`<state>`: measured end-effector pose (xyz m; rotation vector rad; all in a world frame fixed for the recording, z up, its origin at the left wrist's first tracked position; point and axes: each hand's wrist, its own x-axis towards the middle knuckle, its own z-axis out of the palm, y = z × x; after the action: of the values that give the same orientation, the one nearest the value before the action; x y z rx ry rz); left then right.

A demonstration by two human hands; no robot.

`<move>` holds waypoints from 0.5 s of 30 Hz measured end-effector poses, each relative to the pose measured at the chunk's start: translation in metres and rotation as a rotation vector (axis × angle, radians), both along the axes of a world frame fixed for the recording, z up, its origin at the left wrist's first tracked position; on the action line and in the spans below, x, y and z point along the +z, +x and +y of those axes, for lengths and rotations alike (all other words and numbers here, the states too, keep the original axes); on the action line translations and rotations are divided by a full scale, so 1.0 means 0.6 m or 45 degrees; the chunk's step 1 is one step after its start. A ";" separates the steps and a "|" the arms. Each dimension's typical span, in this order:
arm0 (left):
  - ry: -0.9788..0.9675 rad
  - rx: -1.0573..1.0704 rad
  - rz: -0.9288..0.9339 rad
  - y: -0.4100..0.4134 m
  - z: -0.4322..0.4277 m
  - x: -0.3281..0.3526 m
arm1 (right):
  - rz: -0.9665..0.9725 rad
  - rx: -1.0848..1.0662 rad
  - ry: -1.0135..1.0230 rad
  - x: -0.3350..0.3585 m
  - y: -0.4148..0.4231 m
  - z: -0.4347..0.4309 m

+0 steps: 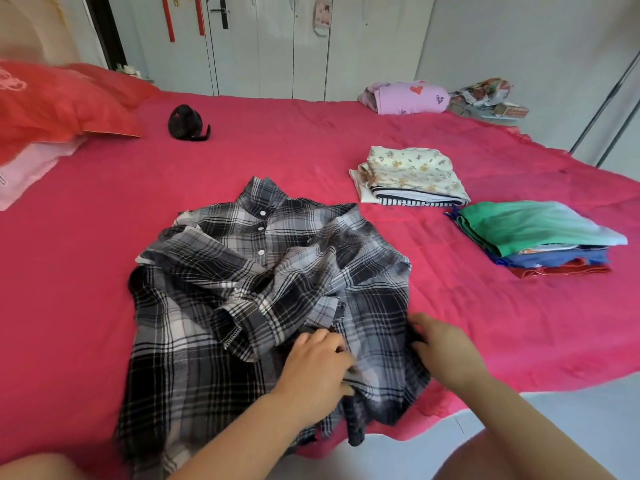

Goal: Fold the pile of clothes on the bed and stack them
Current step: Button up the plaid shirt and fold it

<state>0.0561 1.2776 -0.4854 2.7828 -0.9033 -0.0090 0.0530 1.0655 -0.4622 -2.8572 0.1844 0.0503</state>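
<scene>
Clothes on this bed point(104, 271) read, from the left, like so. First come a red pillow point(52, 102) and a small black fan point(187, 123), neither part of the job. In the middle, near the bed's front edge, the plaid shirt point(242, 271) lies buttoned, collar away from the person, sleeves rumpled across its front. The left hand point(315, 362) has its fingers curled into the cloth near the hem, and the right hand point(440, 348) pinches a fold at the shirt's right edge. Further right sit 2 finished stacks: the floral stack point(412, 174), then the green-topped stack point(533, 230). A lilac bundle point(405, 97) waits at the far edge (folded or not, I cannot tell). I'd judge the work mostly done, with this 1 shirt left to fold and stack.
</scene>
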 end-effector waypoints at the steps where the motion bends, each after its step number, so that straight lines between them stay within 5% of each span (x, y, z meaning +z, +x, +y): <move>1: 0.013 0.029 -0.028 0.001 -0.007 0.000 | -0.016 -0.003 -0.033 0.004 0.001 -0.008; 4: -0.432 0.194 0.058 0.008 -0.007 0.006 | -0.064 -0.098 -0.092 0.025 0.005 -0.048; 8: -0.973 0.362 0.529 0.020 0.016 0.027 | -0.042 -0.273 -0.081 0.052 0.003 -0.101; 11: -0.696 0.221 0.636 0.018 0.024 0.027 | 0.126 -0.387 -0.171 0.051 0.000 -0.117; 15: -0.304 0.064 0.406 0.012 0.012 0.028 | 0.312 -0.454 -0.312 0.043 0.001 -0.108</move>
<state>0.0635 1.2848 -0.4687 2.4866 -0.7031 -0.3070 0.0538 1.0009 -0.4363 -3.0008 0.7960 0.3258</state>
